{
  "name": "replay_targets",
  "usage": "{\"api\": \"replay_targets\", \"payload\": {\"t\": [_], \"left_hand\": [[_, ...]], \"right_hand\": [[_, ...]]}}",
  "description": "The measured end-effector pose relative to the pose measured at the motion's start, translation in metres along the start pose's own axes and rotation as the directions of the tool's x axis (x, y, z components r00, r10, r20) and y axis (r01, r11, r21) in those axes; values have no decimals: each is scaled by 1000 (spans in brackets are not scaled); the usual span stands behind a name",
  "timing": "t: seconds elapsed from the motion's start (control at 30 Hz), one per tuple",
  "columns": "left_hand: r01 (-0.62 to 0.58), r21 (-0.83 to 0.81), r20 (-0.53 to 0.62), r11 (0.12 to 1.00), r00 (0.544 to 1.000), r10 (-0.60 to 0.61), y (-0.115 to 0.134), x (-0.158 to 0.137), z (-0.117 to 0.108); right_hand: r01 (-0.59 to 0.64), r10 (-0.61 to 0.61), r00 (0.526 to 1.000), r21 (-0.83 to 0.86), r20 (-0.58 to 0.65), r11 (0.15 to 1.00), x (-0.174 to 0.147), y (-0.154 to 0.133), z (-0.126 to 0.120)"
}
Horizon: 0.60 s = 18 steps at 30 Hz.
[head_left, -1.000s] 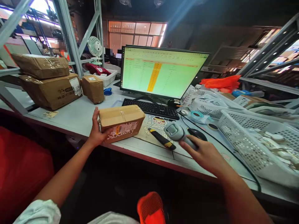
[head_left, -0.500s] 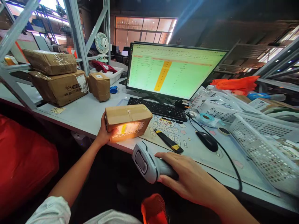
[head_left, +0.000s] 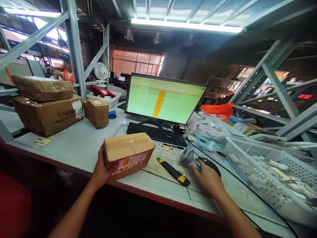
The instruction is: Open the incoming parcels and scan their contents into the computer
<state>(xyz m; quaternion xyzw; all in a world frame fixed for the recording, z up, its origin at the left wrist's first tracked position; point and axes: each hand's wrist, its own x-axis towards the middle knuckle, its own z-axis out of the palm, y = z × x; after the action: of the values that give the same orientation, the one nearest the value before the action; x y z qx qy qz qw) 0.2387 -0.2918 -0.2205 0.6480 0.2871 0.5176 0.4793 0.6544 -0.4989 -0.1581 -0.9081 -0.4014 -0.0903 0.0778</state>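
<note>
My left hand (head_left: 102, 170) grips the left end of a small cardboard box (head_left: 130, 145), its thumb on the front face beside a printed label. The box rests near the front edge of the desk, slightly turned. At the right, my right hand (head_left: 206, 178) is closed around the handle of a grey barcode scanner (head_left: 187, 155), low over the desk mat. Just behind those fingers lies a black mouse (head_left: 210, 166), partly covered by the hand. Between box and scanner, a black and yellow utility knife (head_left: 173, 172) lies on the mat.
A monitor (head_left: 163, 99) stands behind a black keyboard (head_left: 156, 134). Larger cardboard boxes (head_left: 49, 114) are stacked at the left, with a smaller carton (head_left: 97, 114) beside them. White plastic baskets (head_left: 252, 172) fill the right side, near rolls of tape (head_left: 203, 142). A cable runs across the mat.
My right hand has carried the scanner from in front of the desk edge to the mat beside the mouse. The scanner's light on the box is gone. My left hand still holds the box.
</note>
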Motion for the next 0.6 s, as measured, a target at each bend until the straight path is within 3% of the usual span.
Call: {"api": "replay_targets", "payload": {"t": [0.1, 0.2, 0.27, 0.3, 0.37, 0.43, 0.6], "left_hand": [[21, 22, -3, 1000, 1000, -21, -1, 0, 0], [19, 13, -11, 1000, 1000, -18, -5, -2, -2], [9, 19, -31, 1000, 999, -8, -8, -2, -4], [6, 30, -43, 1000, 999, -5, -10, -2, -5], [5, 50, -52, 999, 999, -3, -14, 0, -7], [8, 57, -46, 998, 999, -5, -16, 1, -9], [-1, 61, -45, 998, 999, 4, -14, 1, -8]], "right_hand": [[-14, 14, 1000, -32, 1, 999, 4, 2, 6], [-19, 22, 983, 20, -183, 1000, 14, -20, -14], [58, -34, 965, 85, -261, 995, 31, -46, -28], [108, -85, 972, 97, -220, 989, 44, -59, -32], [126, -127, 992, 76, 12, 989, 72, -82, -33], [101, -108, 985, 58, 133, 993, 99, -98, -26], [-21, 22, 981, -8, 193, 1000, 133, -110, -5]]}}
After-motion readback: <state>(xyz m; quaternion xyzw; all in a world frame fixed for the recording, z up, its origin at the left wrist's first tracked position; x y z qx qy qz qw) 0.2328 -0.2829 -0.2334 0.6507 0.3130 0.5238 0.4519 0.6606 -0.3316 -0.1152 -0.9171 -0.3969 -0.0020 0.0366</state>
